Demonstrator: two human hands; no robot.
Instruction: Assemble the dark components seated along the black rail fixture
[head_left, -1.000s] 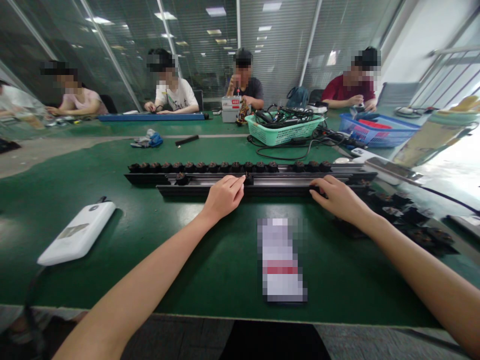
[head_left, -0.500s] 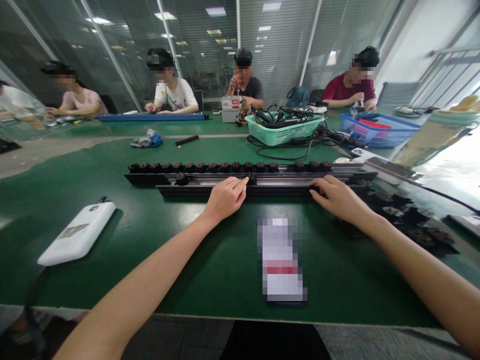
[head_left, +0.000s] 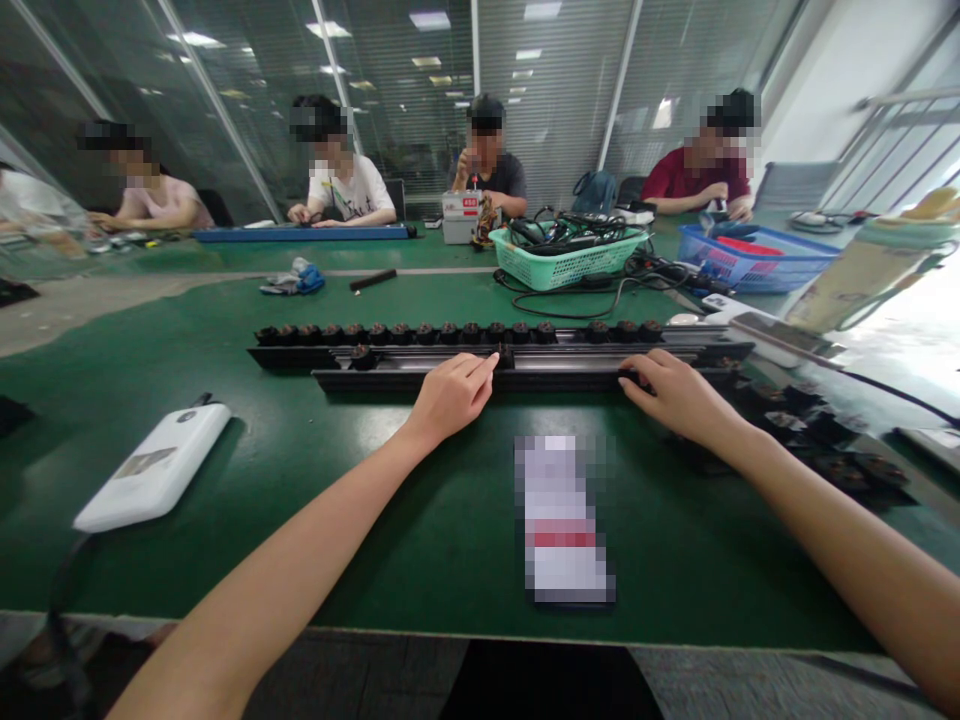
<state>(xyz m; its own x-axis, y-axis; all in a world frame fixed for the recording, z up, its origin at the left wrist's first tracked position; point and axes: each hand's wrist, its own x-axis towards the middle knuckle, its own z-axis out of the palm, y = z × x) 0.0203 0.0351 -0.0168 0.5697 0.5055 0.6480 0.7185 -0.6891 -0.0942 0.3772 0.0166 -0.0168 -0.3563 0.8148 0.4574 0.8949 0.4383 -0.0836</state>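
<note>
A long black channel rail (head_left: 375, 381) lies crosswise in front of me on the green table. My left hand (head_left: 454, 393) is closed at its middle, with fingertips against a small black round part (head_left: 505, 355) seated in the channel. Another such part (head_left: 363, 357) sits farther left in the same rail. Toward the rail's right end, my right hand (head_left: 667, 385) has its fingers curled over the near edge, gripping there; its fingertips are partly hidden. Just behind, a second black rail (head_left: 292, 358) carries a row of several round parts (head_left: 448, 332).
More black parts (head_left: 832, 428) lie beyond my right forearm. A phone (head_left: 562, 520) and a white power bank (head_left: 154, 470) lie nearer me. A green basket of cables (head_left: 566, 262) and a blue basket (head_left: 757, 265) stand farther back. Several people work across the table.
</note>
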